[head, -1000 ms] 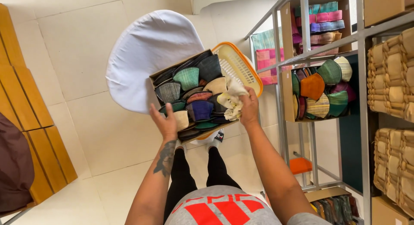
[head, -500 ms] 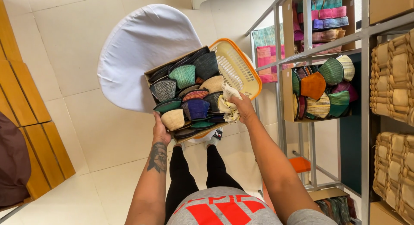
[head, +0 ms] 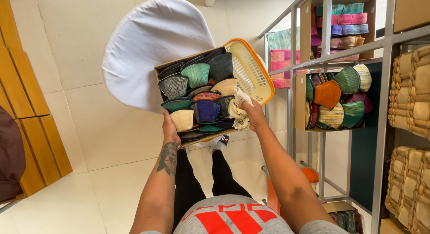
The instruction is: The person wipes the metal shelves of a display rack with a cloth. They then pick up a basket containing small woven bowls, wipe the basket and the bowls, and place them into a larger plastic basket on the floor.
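I hold up a shallow cardboard box packed with several woven cloth masks in green, blue, grey and beige. My left hand grips the box's near left edge. My right hand grips its near right edge and also pinches a crumpled white cloth. A yellow plastic basket with an orange rim lies under the box, sticking out on the right.
A white fabric-covered chair stands on the tiled floor behind the box. A metal shelf rack on the right holds another box of masks, folded coloured fabrics and woven baskets. Wooden panels run along the left.
I have lifted the box and basket slightly and shifted them right, toward the shelf. Both hands have kept their grip on the near edge.
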